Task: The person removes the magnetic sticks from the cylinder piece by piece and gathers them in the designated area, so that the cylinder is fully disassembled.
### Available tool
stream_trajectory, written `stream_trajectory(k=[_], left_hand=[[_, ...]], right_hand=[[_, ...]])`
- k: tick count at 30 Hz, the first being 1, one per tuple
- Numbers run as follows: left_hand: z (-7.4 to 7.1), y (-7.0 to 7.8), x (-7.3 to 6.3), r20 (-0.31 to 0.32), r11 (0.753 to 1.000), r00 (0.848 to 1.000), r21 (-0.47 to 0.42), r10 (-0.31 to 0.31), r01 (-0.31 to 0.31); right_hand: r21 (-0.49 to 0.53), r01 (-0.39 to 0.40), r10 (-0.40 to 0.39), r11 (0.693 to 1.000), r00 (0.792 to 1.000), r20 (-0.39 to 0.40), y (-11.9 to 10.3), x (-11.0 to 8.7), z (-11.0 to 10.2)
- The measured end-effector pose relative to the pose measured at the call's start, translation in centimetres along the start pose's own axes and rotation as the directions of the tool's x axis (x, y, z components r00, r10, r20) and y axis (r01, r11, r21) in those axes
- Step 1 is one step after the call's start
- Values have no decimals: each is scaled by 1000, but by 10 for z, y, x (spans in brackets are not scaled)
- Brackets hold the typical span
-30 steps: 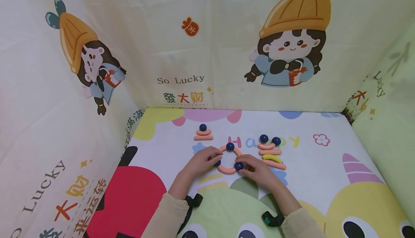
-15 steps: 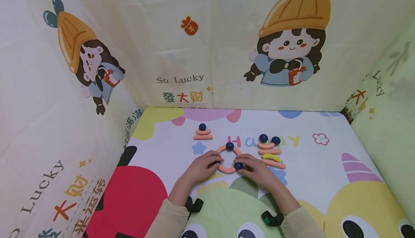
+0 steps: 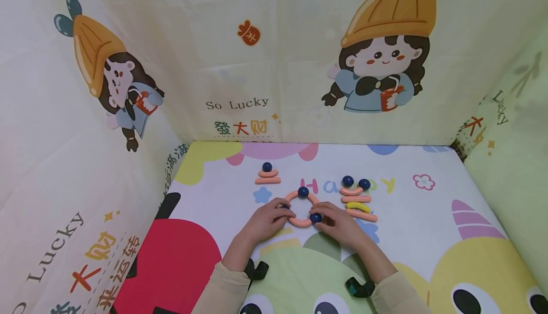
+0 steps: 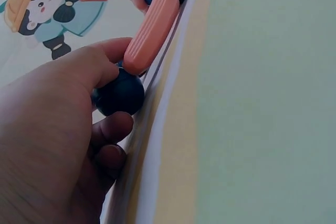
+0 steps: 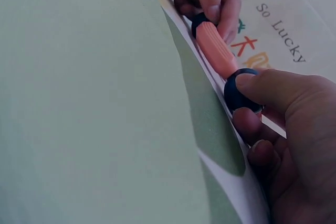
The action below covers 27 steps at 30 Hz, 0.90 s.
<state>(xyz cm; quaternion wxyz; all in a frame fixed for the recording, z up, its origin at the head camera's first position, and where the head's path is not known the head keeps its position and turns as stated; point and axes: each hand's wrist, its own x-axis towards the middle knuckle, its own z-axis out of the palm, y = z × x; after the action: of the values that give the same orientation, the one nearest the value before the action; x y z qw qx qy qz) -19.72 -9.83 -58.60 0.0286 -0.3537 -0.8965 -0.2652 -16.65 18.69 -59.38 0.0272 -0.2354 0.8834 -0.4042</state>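
A cartoon-printed cloth (image 3: 299,66) stands behind the patterned desk (image 3: 406,219). On the desk lies a ring (image 3: 314,200) of pink rods (image 3: 301,223) and dark blue balls (image 3: 303,191). The grip of the left hand (image 3: 266,219) pinches the left ball (image 4: 123,95) of the ring, and that of the right hand (image 3: 340,223) pinches the right ball (image 3: 315,218). Beyond the right hand, a yellow curved piece (image 3: 358,207) lies between pink sticks (image 3: 356,199).

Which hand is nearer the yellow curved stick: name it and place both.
Right. The right hand is just left of the yellow curved stick, pinching a navy ball; the left hand is farther left, across the ring, pinching another navy ball.
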Motion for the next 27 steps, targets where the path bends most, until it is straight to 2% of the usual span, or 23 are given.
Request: stream_trajectory(k=[9,12,16,19,22,27], left_hand=[[0,-2,0,14,997,997,20,-74,73],[-1,0,-1,24,995,996,60,-84,82],[-3,7,-1,-8,990,999,137,-41,42],[-2,14,-1,-29,989,1000,151,2,2],[0,20,0,-5,991,1000,135,15,-14],[2,24,-1,78,989,996,148,-38,26]], right_hand=[[34,-9,9,999,1000,6,0,1,-2],[35,-17,16,999,1000,8,0,1,-2],[29,-17,16,999,1000,6,0,0,-2],[23,-17,17,1000,1000,2,0,0,-2],[20,-26,26,999,1000,1,0,0,-3],[34,-20,20,999,1000,3,1,0,-3]])
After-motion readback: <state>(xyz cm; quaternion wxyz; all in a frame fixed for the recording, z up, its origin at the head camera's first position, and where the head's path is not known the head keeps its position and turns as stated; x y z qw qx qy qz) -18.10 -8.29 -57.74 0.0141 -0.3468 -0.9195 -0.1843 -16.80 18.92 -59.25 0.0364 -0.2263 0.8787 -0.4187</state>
